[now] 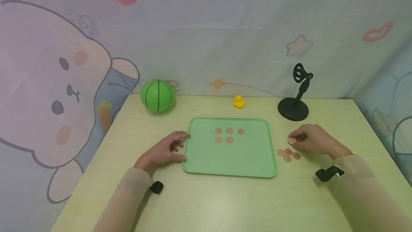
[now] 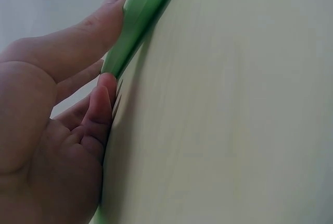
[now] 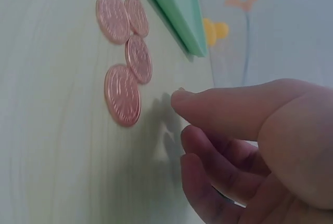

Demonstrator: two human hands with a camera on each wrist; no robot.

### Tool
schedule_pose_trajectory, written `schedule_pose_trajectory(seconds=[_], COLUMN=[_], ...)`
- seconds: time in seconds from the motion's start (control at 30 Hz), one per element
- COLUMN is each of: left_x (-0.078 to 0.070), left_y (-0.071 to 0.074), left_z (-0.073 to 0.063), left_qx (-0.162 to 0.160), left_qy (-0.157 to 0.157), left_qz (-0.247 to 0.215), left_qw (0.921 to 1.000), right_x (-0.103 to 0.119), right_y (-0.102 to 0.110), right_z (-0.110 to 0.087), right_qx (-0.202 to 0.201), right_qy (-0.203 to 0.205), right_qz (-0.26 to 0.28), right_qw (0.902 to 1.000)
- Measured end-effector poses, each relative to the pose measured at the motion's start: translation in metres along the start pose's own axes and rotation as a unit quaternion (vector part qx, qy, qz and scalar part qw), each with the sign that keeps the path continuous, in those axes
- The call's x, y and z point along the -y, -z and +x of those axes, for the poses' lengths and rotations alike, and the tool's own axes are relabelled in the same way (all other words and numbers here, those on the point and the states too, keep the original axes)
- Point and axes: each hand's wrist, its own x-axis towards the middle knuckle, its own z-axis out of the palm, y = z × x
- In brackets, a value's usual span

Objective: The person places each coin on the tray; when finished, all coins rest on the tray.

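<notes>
A copper coin (image 1: 292, 141) is pinched between the thumb and fingers of my right hand (image 1: 310, 139), just above the table to the right of the tray. Several more copper coins (image 1: 287, 158) lie close together below that hand; in the right wrist view these coins (image 3: 122, 95) show ridged faces, while the held one is mostly hidden by the thumb. On the green tray (image 1: 231, 164), several coins (image 1: 229, 139) form two rows, three behind and two in front. My left hand (image 1: 165, 149) touches the tray's left rim with thumb and fingertips spread along it.
A green ball (image 1: 157, 96) with black lines sits at the back left. Behind the tray stands a yellow rubber duck (image 1: 239, 102). A black stand (image 1: 293, 109) with a round base is at the back right. A printed cloth (image 1: 206, 46) hangs behind the table (image 1: 212, 203).
</notes>
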Motion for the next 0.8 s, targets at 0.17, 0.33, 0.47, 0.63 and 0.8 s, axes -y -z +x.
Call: schedule_pose_trajectory(seconds=[0.17, 0.33, 0.47, 0.63, 0.8], left_x=[0.000, 0.000, 0.000, -0.001, -0.002], left_y=[0.000, -0.001, 0.000, 0.000, 0.000], left_z=[-0.001, -0.001, -0.001, -0.001, -0.001], left_qx=[0.002, 0.002, -0.001, -0.001, 0.000], left_qy=[0.004, 0.010, 0.009, 0.004, 0.013], left_qz=[-0.001, 0.000, 0.004, 0.006, 0.005], left_qw=[1.0000, 0.9999, 1.0000, 1.0000, 0.9999], right_x=[0.011, 0.023, 0.031, 0.043, 0.058], right_y=[-0.002, -0.005, -0.010, -0.016, -0.022], right_z=[0.006, 0.015, 0.023, 0.034, 0.045], right_qx=[-0.020, -0.027, -0.027, -0.015, -0.011], right_qy=[0.015, 0.036, 0.053, 0.047, 0.066], right_qz=[0.004, 0.025, 0.041, 0.048, 0.047], right_qw=[0.9997, 0.9987, 0.9973, 0.9976, 0.9966])
